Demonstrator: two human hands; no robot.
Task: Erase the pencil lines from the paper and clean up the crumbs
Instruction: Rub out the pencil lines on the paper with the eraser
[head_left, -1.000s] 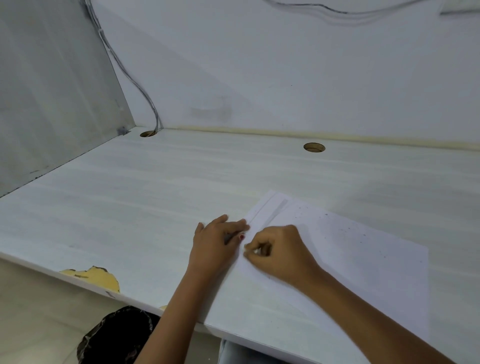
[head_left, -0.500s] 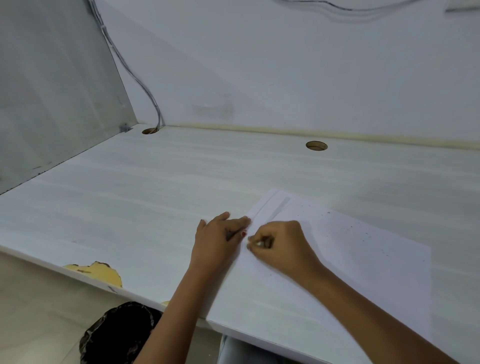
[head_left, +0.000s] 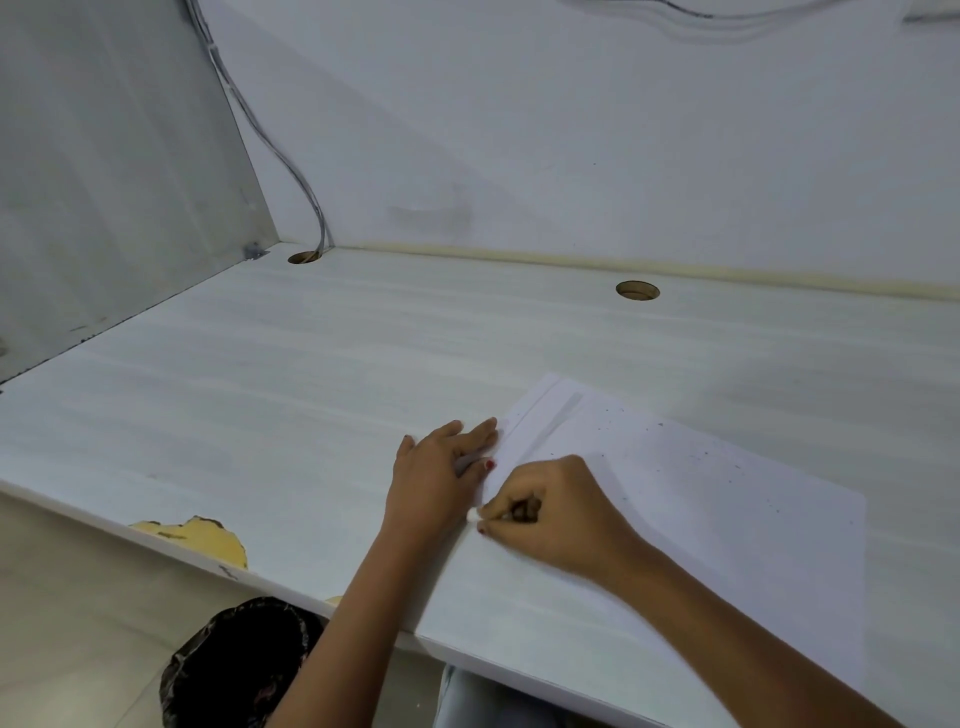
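Paper (head_left: 727, 545), smooth white rectangle with fine dark crumbs (head_left: 706, 454)

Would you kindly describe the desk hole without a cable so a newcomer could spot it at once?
Start at the white desk and follow its back edge along the wall. Two round holes sit there; the right-hand hole lies away from the corner, beyond the paper. The corner hole takes a grey cable; this one holds none.

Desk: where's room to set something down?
Bare: desk left of the left hand, to the side panel; also the strip between paper and back wall. Crowded: paper's left edge, where left hand presses and right hand pinches an eraser.
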